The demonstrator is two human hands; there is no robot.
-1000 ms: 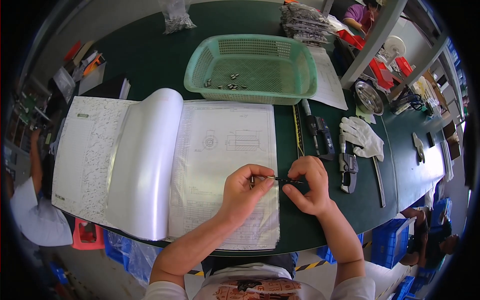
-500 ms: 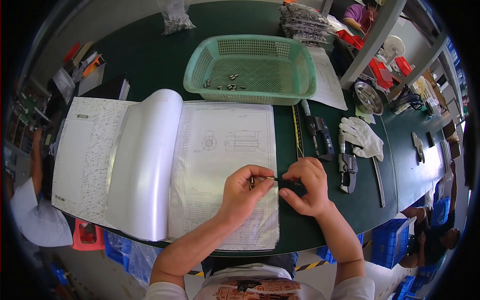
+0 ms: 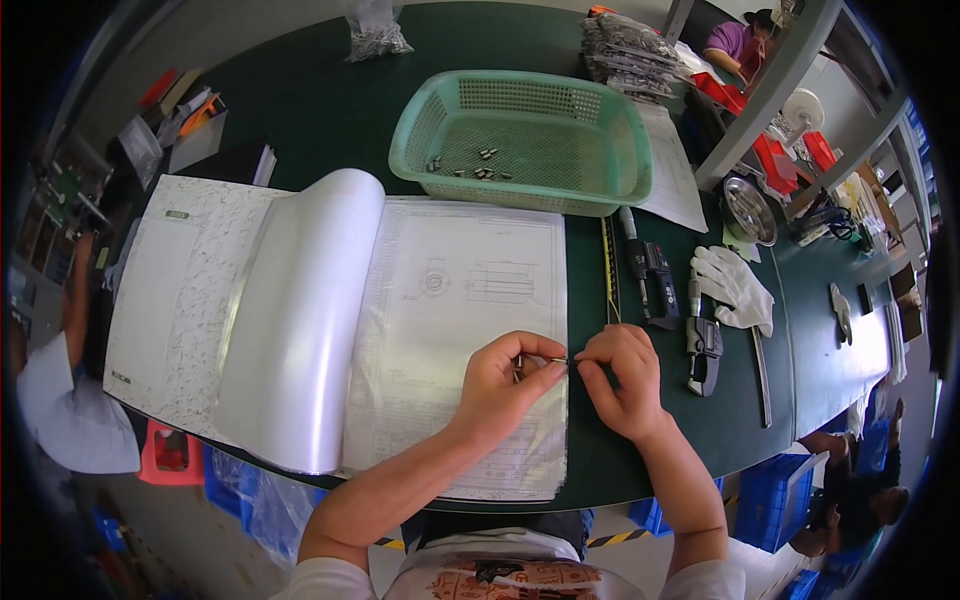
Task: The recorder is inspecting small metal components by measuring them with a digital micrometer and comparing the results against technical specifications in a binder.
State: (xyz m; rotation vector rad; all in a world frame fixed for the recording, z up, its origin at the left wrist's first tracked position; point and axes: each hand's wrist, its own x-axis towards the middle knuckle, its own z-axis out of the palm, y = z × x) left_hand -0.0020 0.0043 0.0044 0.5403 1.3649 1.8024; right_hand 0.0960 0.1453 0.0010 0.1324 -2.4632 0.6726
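Over the right edge of the open drawing binder (image 3: 455, 325), my two hands meet fingertip to fingertip. My left hand (image 3: 497, 385) pinches a small metal cylinder (image 3: 559, 360) between thumb and forefinger. Another small shiny piece (image 3: 518, 368) shows inside its curled fingers. My right hand (image 3: 622, 380) is closed in a pinch just right of the cylinder; what its fingers hold is hidden. Beyond the binder stands a green mesh basket (image 3: 520, 198) with several small metal cylinders (image 3: 484, 173) at its left side.
Right of the binder lie a yellow-marked measuring strip (image 3: 610, 265), two digital micrometers (image 3: 658, 285) (image 3: 705, 350), a white glove (image 3: 735, 288) and a thin metal strip (image 3: 763, 375). Bagged metal parts (image 3: 630, 55) and a metal bowl (image 3: 748, 210) are farther back. Other people work nearby.
The thin dark rod between my hands no longer shows, and my right fingertips are closer to the left ones. The whole view has shifted slightly.
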